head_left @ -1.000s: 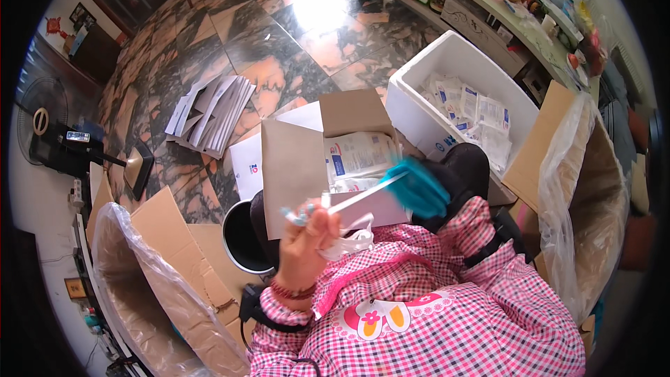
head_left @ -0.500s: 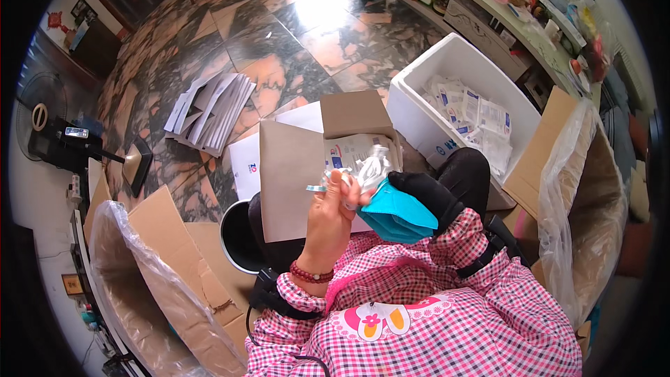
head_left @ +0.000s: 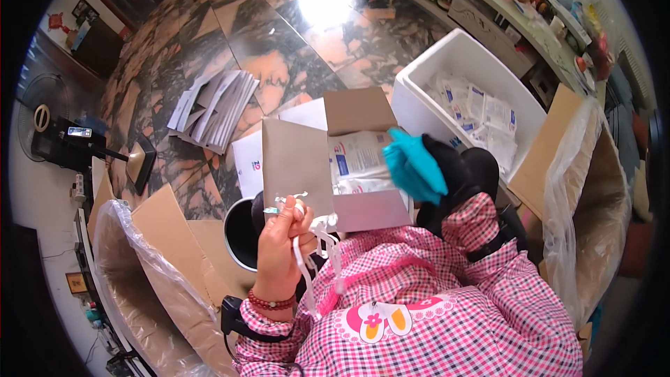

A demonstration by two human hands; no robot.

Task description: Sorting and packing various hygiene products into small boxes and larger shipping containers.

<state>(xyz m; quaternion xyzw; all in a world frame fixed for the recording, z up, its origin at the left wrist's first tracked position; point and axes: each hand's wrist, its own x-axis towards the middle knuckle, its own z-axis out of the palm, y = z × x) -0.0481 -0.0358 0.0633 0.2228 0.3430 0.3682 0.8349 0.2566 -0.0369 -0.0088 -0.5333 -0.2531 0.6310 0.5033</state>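
Note:
My left hand [head_left: 283, 241], bare with red bead bracelets, is closed on a bundle of thin white straps [head_left: 324, 234] whose loops hang over my lap. A bit of teal shows at its fingertips. My right hand [head_left: 450, 174], in a black glove, grips a stack of folded teal fabric pieces [head_left: 413, 166], shaped like face masks. This stack is by the right side of an open cardboard box [head_left: 377, 218] standing before me. Printed white packets [head_left: 359, 153] lie inside the box. Its left flap [head_left: 296, 160] rises just behind my left hand.
A white foam box [head_left: 412, 94] with several packets stands at the far right. Plastic-lined cartons flank me, one left [head_left: 115, 258] and one right [head_left: 593, 195]. A dark bin [head_left: 241, 237] is near my left arm. Flattened boxes [head_left: 213, 112] lie on the marble floor.
My hands have parted. The left has drawn back toward me and left with the white straps; the right has moved up and right with the teal stack, uncovering the box.

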